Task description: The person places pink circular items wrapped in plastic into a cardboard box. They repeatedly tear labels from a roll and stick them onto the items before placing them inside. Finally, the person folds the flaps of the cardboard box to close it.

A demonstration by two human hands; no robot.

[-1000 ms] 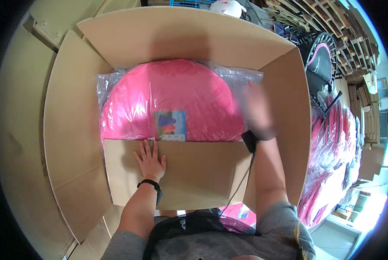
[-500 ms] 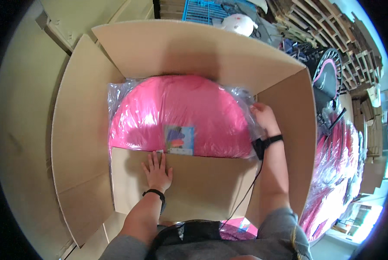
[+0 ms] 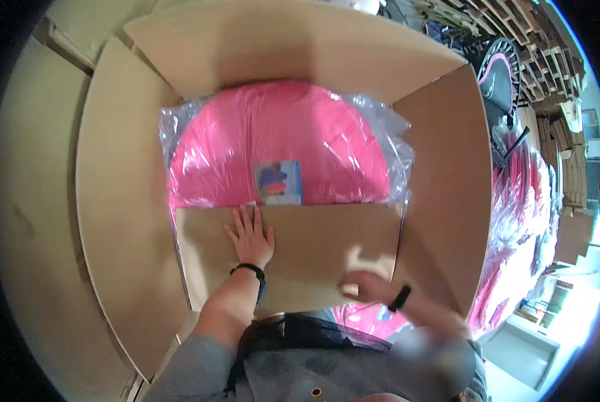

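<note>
My left hand lies flat on a brown cardboard flap, with fingers spread and fingertips at its far edge. Over the flap's near right part is my right hand. Its fingers are blurred and look bent; whether they hold anything cannot be made out. Beyond the flap sits a rounded bright pink item in clear plastic wrap, inside a large open cardboard box. A picture card shows on the pink item, just past the flap's edge. The flap hides the item's near part.
More pink wrapped goods are stacked to the right of the box. A small round trampoline stands at the far right, near wooden pallets. Large tan panels line the left. Another pink wrapped item shows near my body.
My right hand has left the plastic at the pink item's right side and come back toward me over the flap. My left hand stays on the flap. The view has shifted slightly.
</note>
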